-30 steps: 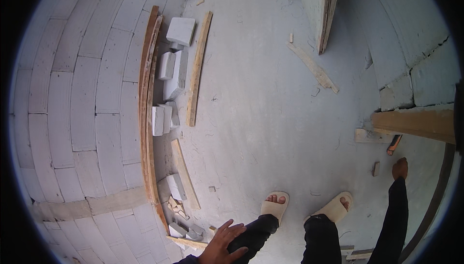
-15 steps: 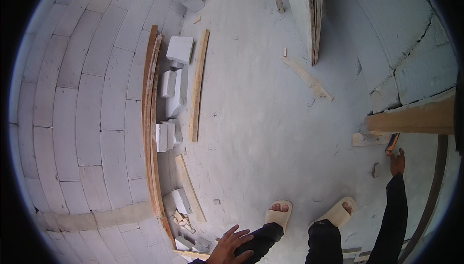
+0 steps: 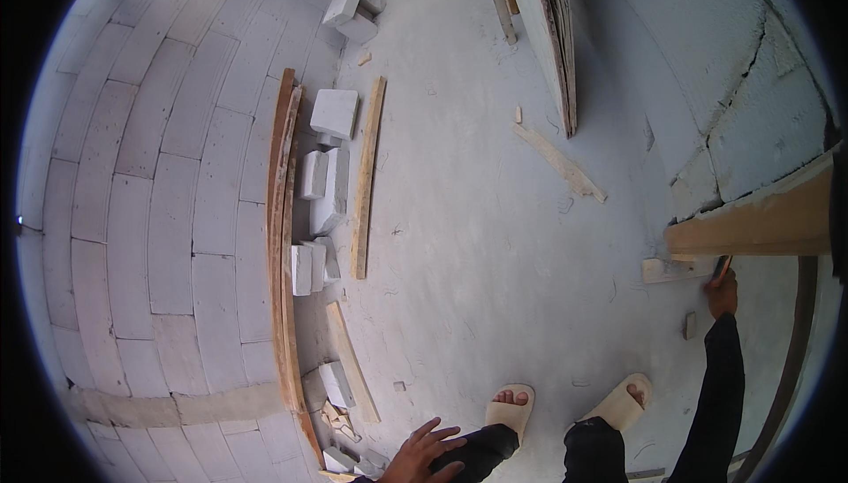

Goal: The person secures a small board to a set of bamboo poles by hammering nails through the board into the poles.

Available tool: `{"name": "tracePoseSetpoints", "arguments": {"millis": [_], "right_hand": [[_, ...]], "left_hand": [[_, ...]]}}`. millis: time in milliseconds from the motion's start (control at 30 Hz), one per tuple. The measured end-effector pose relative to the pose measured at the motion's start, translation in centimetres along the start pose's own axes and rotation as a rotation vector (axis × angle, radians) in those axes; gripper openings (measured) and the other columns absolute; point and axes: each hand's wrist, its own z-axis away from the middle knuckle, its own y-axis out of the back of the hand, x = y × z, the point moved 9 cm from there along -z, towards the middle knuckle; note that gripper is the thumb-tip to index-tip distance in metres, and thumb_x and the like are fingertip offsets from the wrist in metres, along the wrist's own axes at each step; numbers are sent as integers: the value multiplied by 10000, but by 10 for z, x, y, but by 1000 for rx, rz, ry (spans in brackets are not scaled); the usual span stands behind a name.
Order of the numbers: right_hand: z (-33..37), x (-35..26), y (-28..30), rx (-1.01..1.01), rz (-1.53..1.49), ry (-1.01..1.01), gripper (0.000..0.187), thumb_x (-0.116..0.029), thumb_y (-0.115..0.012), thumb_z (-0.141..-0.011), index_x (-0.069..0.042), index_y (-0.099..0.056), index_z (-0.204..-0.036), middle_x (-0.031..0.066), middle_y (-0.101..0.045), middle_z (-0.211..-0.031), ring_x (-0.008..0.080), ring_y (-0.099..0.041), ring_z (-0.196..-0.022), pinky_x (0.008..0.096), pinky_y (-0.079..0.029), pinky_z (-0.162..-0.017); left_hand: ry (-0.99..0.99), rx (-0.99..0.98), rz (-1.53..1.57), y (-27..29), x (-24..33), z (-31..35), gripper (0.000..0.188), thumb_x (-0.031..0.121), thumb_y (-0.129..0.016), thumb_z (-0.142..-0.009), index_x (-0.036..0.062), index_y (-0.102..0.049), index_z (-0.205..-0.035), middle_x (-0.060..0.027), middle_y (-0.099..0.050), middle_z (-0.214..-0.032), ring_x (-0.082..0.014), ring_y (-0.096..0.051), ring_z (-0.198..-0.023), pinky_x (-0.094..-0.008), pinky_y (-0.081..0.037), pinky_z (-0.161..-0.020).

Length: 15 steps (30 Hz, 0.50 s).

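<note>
At the right, my right hand (image 3: 723, 295) is closed round a slim orange-and-black tool (image 3: 723, 266), which looks like a utility knife. The fingers cover most of it. It sits at the lower edge of a brown wooden door frame (image 3: 751, 234), beside a short board (image 3: 676, 270) on the floor. My left hand (image 3: 422, 454) is at the bottom, over my left knee, fingers spread and holding nothing.
White blocks (image 3: 334, 114) and long timber strips (image 3: 367, 178) lie along the left block wall (image 3: 159, 218). Sheets (image 3: 556, 50) stand on edge at the far right. A wood scrap (image 3: 561, 160) and a small block piece (image 3: 689, 326) lie on the concrete floor.
My right hand has moved up to the orange-and-black tool and closed on it. The view has tilted slightly, so the surroundings appear lower. My left hand stays over the knee.
</note>
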Motion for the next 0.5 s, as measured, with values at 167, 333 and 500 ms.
{"name": "tracePoseSetpoints", "arguments": {"millis": [167, 333, 500], "right_hand": [[-4, 52, 48, 48, -75, -424, 646, -287, -713, -919, 10, -453, -1431, 302, -687, -1217, 528, -695, -1075, 572, -552, -1000], [117, 10, 76, -181, -912, -766, 262, -288, -631, -929, -69, -589, -1067, 107, -629, -867, 257, -607, -693, 443, -575, -651], [299, -33, 151, -157, -1457, -1011, 190, -335, -621, -942, -151, -587, -908, -8, -543, -722, 107, -416, -484, 344, -399, -470]], "left_hand": [[-89, -12, -40, 2, 20, -36, 562, 302, -765, -988, 68, -610, -1474, -218, -551, -1572, -488, -373, -1552, -611, -318, -1269], [-166, -92, -85, -7, 14, -19, 488, 242, -808, -951, 79, -663, -1388, -230, -627, -1467, -497, -462, -1473, -601, -329, -1264], [-413, -178, -198, -50, 84, 12, 517, 226, -807, -944, 97, -641, -1416, -216, -592, -1486, -518, -428, -1473, -622, -337, -1240]]}}
